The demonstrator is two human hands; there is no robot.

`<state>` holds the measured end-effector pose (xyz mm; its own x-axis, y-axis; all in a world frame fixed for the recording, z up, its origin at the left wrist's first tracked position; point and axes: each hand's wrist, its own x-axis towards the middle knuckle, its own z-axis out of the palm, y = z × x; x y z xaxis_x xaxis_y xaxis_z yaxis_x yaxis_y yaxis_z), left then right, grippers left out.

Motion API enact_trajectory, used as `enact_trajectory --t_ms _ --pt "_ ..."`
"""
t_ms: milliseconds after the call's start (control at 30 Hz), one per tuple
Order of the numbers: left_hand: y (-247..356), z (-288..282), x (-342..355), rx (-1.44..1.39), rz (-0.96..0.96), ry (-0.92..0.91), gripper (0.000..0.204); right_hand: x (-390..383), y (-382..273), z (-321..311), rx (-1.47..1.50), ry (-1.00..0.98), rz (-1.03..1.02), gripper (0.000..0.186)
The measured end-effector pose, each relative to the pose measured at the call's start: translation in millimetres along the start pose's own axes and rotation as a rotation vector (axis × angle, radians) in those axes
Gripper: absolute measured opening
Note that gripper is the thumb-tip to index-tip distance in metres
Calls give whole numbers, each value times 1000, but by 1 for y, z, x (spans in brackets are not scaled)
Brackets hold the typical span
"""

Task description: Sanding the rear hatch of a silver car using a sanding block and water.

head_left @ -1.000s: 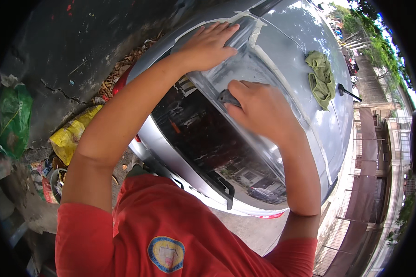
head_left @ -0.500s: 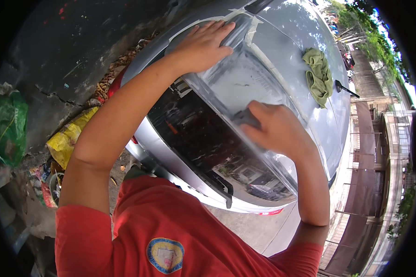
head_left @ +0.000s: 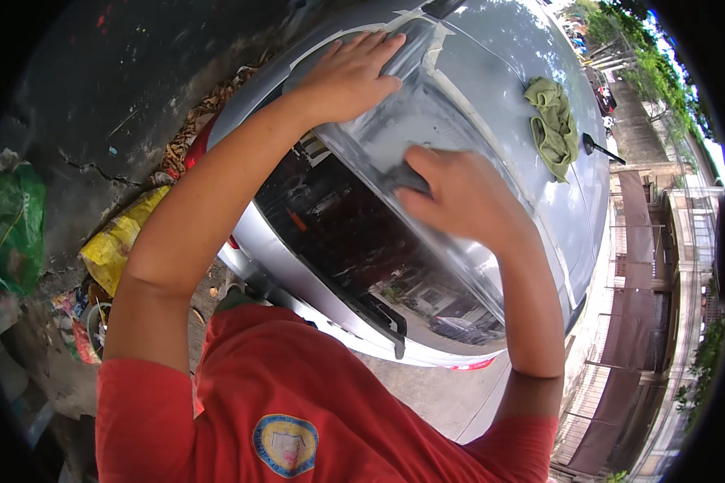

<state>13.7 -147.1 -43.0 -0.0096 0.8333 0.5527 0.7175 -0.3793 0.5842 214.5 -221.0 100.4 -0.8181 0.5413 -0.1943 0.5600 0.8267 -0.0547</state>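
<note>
My left hand point(head_left: 348, 79) lies spread on the upper left part of a dull, scuffed grey panel point(head_left: 419, 121) above the car's dark rear window point(head_left: 322, 225). My right hand point(head_left: 451, 193) is curled around a dark grey pad point(head_left: 403, 173), partly hidden and blurred, pressed on the panel near its lower edge beside the glass. Pale masking tape point(head_left: 467, 109) runs along the panel's border with the silver roof point(head_left: 499, 44). A crumpled olive-green cloth point(head_left: 552, 121) lies on the roof to the right of the panel, beside a short black antenna point(head_left: 604, 151).
A dark cracked wall point(head_left: 97, 88) runs along the left, with dry leaves point(head_left: 193, 125), a yellow sack point(head_left: 117, 241), a green plastic bag point(head_left: 16, 225) and litter at its foot. A black wiper point(head_left: 395, 330) sits low on the window. Buildings point(head_left: 660, 266) and trees point(head_left: 644, 56) line the right.
My right hand with the dark pad slid down and to the right, then back up and to the left. My left hand has stayed spread on the panel, shifting only slightly in the picture.
</note>
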Motion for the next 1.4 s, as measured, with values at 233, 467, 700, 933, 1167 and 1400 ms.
enact_trajectory --t_ms 233,467,700,933,1167,1400 --pt "-7 -5 -4 -5 -15 -2 73 -21 0 -1 -9 2 27 25" --pt "-1 2 1 -28 17 3 72 6 -10 4 -155 106 -115 24" --pt "-7 4 -3 33 46 38 73 -20 1 1 -144 18 -107 26" --pt "-12 -3 -3 -27 8 -57 72 -1 -5 2 -148 54 -139 25" --pt "0 7 2 14 19 -18 71 45 0 7 -181 108 -148 25" --pt "-9 7 -5 -8 7 -1 68 34 -8 11 -182 142 -132 25"
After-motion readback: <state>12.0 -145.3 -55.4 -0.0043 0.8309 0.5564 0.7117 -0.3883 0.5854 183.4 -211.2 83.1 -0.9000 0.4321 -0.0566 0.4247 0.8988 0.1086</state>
